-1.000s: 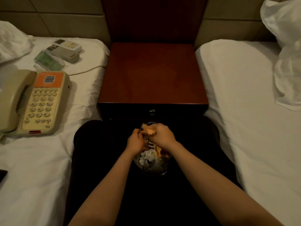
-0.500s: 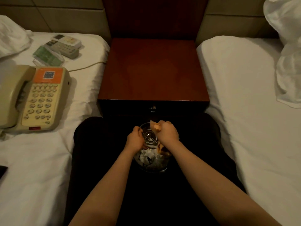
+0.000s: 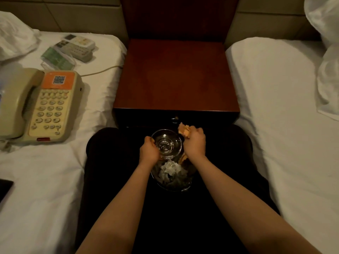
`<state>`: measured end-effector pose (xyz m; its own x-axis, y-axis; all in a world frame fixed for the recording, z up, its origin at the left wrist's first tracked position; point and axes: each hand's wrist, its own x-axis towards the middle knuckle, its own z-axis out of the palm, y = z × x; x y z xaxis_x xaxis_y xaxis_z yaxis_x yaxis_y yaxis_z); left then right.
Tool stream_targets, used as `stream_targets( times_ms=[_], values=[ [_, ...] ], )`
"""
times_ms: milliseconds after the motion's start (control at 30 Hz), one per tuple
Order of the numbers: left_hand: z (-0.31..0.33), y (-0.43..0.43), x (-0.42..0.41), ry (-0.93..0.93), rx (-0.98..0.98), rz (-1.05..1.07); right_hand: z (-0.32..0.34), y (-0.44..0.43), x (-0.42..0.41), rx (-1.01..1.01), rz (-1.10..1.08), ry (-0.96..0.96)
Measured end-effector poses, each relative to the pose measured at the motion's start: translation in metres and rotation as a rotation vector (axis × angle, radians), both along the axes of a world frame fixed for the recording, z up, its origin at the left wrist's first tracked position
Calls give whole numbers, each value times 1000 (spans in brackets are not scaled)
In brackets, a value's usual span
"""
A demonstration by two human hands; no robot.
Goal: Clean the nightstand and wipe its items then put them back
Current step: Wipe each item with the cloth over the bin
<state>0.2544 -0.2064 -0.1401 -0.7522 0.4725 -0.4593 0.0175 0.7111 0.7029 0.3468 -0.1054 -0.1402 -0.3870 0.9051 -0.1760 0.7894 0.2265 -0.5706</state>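
**Step in hand, as I judge it:** wiping one nightstand item.

1. Left hand [image 3: 149, 151]: fingers curled round the near-left rim of a clear glass dish [image 3: 167, 143], holding it just above the bin [image 3: 172, 182].
2. Right hand [image 3: 195, 142]: closed on a crumpled orange cloth [image 3: 184, 129], just beside the dish's right rim. The cloth is outside the bowl.
3. Bin: holds crumpled white paper and sits on the dark floor in front of the nightstand [image 3: 176, 76].
4. Telephone [image 3: 42, 105], two remotes [image 3: 78, 45] and a green packet [image 3: 56, 58]: on the left bed [image 3: 45, 180], well apart from the nightstand.

**Handling notes:**
- I would keep the left grip firm, since wet glass looks slippery.
- I would press the cloth into the bowl and sweep it round the inner wall, then the rim.
- Working over the bin lets any loose bits drop in.
- The bare wooden top is ready to take the dish afterwards.

**Writing:** the telephone has an orange label [image 3: 58, 81] with a square scan code. Its words, the keypad figures, the remote markings and the packet print are all too small to read.
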Motion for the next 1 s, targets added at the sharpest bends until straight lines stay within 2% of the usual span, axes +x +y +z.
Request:
stream_targets(
  times_ms=[67,133,200,233,300,433,500,533,600,633,700,800,833,900,933,1000],
  values=[
    [-1,-1,-3,56,-61,-74,5,1,-2,12,44,135],
    [2,-1,-1,77,-80,-157,9,-4,-4,33,320,161],
    [3,0,3,78,-83,-211,7,-12,-4,115,611,-14],
    [3,0,5,81,-78,-216,5,-15,-5,172,677,-104],
    [3,0,5,88,-67,-204,2,-16,-6,235,587,-141],
    [1,-2,-2,89,-33,-123,8,-7,-2,138,71,140],
    [0,0,-4,57,3,-47,9,4,-1,-22,-149,229],
    [1,1,-4,27,32,-9,9,8,-1,-181,-220,282],
    [2,2,-5,-14,73,41,13,6,-6,-622,-228,400],
    [2,3,-6,-30,87,45,15,0,-7,-764,-183,393],
    [4,2,-5,-90,123,51,13,-6,-10,-763,-96,316],
    [7,3,-3,-206,168,36,5,-2,-9,-699,-166,309],
    [8,2,-4,-141,125,-40,5,1,-9,-718,-203,321],
    [8,-1,-6,189,-32,-299,4,7,-9,-767,-283,334],
    [10,-3,-6,339,-36,-413,4,10,-9,-794,-315,334],
    [13,-6,-5,444,-37,-644,4,16,-8,-836,-386,350]
  ],
)
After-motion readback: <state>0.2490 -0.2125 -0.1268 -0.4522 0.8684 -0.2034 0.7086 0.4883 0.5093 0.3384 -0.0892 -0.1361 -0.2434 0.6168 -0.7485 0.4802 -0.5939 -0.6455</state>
